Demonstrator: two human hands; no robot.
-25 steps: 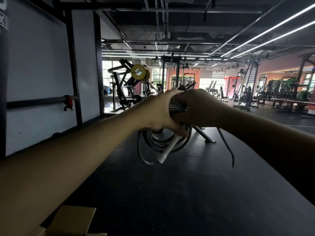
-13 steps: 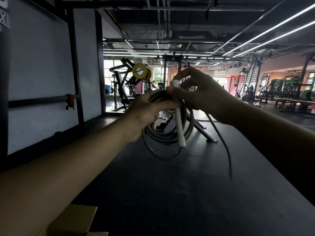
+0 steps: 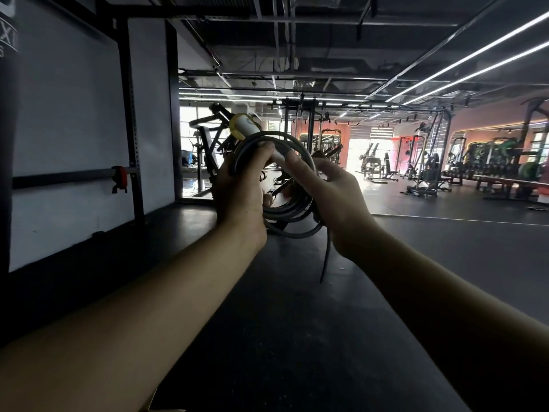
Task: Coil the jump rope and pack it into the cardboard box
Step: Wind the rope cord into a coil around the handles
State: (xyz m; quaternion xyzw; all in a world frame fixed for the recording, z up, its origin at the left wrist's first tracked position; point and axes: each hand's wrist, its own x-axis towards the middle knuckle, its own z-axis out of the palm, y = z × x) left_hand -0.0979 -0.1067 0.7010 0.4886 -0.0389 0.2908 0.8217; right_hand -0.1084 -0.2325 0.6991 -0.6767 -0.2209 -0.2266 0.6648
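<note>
The grey jump rope (image 3: pixel 292 214) is wound into several loops and held up at chest height in front of me. My left hand (image 3: pixel 240 188) grips the left side of the coil. My right hand (image 3: pixel 335 200) holds the coil's right side, with its fingers reaching across the top. A white handle (image 3: pixel 252 130) sticks up and to the left above the coil. One loose rope end (image 3: pixel 325 257) hangs down below my right hand. Of the cardboard box, only a thin pale corner (image 3: pixel 166 409) shows at the bottom edge.
A dark rubber gym floor (image 3: pixel 282 322) stretches ahead. A white wall with a black rack upright (image 3: pixel 130 120) and a red-capped bar (image 3: pixel 118 176) runs along the left. Weight machines (image 3: pixel 300 138) stand behind the hands, and more equipment and benches (image 3: pixel 499 173) fill the far right.
The white handle went from hanging down across the coil to pointing up and left above it. The right hand shifted to the coil's right side. The view tilted up, so the box nearly left it.
</note>
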